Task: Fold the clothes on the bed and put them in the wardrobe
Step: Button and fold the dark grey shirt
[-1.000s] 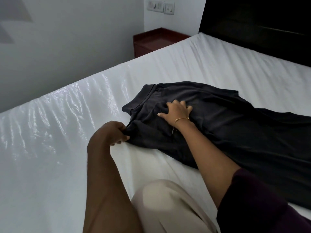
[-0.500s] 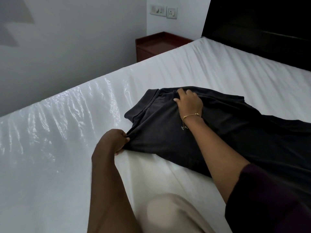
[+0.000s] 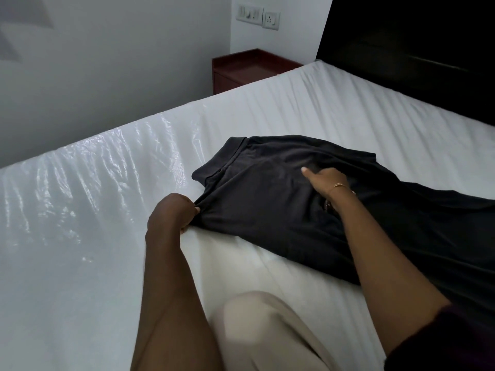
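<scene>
A dark grey garment with a waistband at its left end lies spread on the white bed, running off to the right edge of the view. My left hand pinches the garment's near left corner at the waistband. My right hand, with a thin gold bracelet on the wrist, lies on top of the cloth near its middle, fingers extended and thumb pointing left. No wardrobe is in view.
A dark red bedside table stands by the wall past the bed's far left corner. A black headboard rises at the back right. My knee in beige trousers rests on the bed's near side.
My right hand slid across the cloth, first up toward the far edge, then back right and down toward the middle. My left hand kept its pinch on the corner.
</scene>
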